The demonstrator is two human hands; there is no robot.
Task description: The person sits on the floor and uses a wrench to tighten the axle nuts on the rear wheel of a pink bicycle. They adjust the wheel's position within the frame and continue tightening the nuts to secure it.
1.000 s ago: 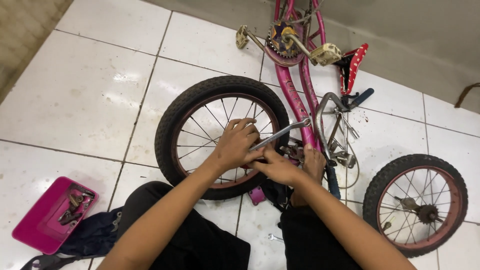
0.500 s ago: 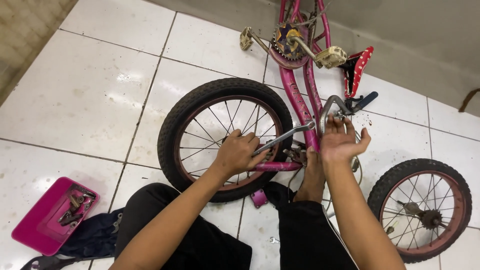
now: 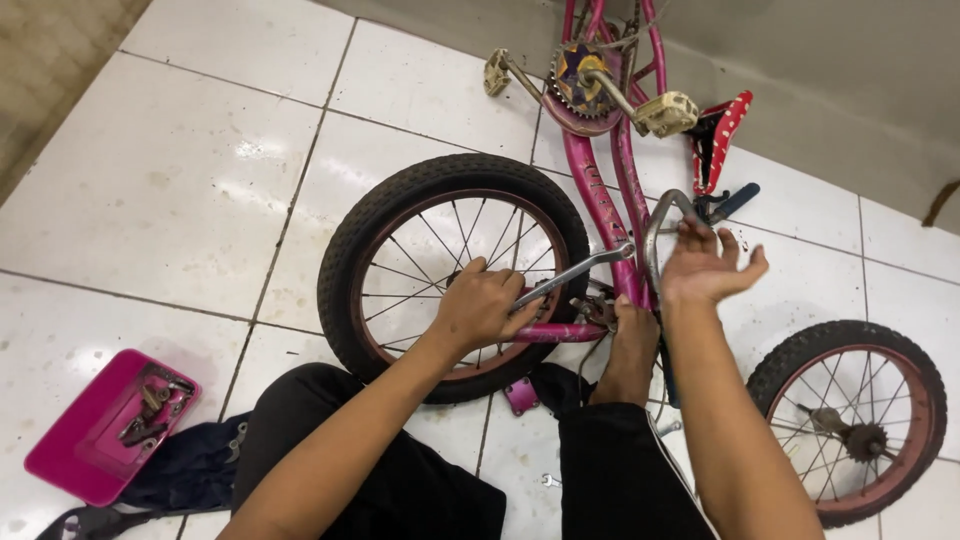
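A small pink bicycle frame (image 3: 600,200) lies upturned on the white tile floor. My left hand (image 3: 485,305) is closed on a silver wrench (image 3: 575,272) by the hub of the black-tyred wheel (image 3: 400,215). My right hand (image 3: 705,265) is up at the grey curved bar (image 3: 660,225) of the frame, fingers spread and touching it. My bare foot (image 3: 630,350) presses against the frame just below. Crank, chainring and cream pedals (image 3: 665,112) sit at the top.
A second, loose wheel (image 3: 850,420) lies at the right. A pink tray (image 3: 100,425) with small metal parts rests at the lower left on dark cloth. A red spotted saddle (image 3: 720,135) points toward the grey wall. A small spanner (image 3: 548,481) lies on the tiles.
My right hand has left the hub area and risen to the grey curved bar, fingers opening. The left hand stays on the wrench at the wheel.
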